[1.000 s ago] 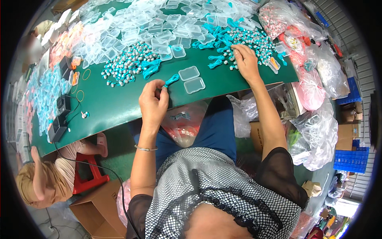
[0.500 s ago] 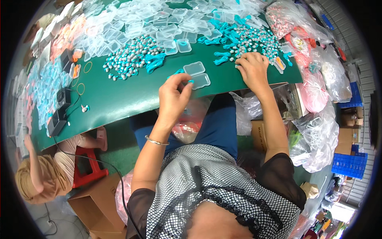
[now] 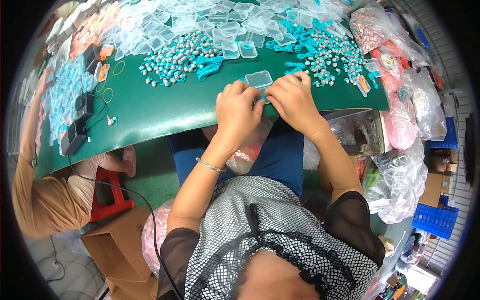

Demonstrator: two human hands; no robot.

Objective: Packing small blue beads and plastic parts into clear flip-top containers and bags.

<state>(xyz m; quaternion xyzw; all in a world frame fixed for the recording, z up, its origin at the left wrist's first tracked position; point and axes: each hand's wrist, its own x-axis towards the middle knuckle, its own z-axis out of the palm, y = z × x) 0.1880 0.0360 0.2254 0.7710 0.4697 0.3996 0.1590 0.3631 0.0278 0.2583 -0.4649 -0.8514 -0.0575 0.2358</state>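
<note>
While a clear box (image 3: 258, 79) is lying open near the surface's (image 3: 165, 112) front edge, my left hand (image 3: 237, 107) is pinching a teal cord (image 3: 261, 98) over it; my right hand (image 3: 292, 101) is bunching narrow alongside, though I cannot tell whether it is gripping. This box is lying unclosed, its filling seemingly underway; teal-grey pieces (image 3: 179, 59) and more boxes (image 3: 246, 51) are waiting beyond.

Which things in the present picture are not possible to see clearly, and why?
All in the head view:
Open clear case: the left hand and right hand cover most of its near half.
Teal piece: both hands hide its full shape.
Grey-and-teal pieces: too small and heaped to count.
Heap of clear cases: far side cut off by the upper edge.
</note>
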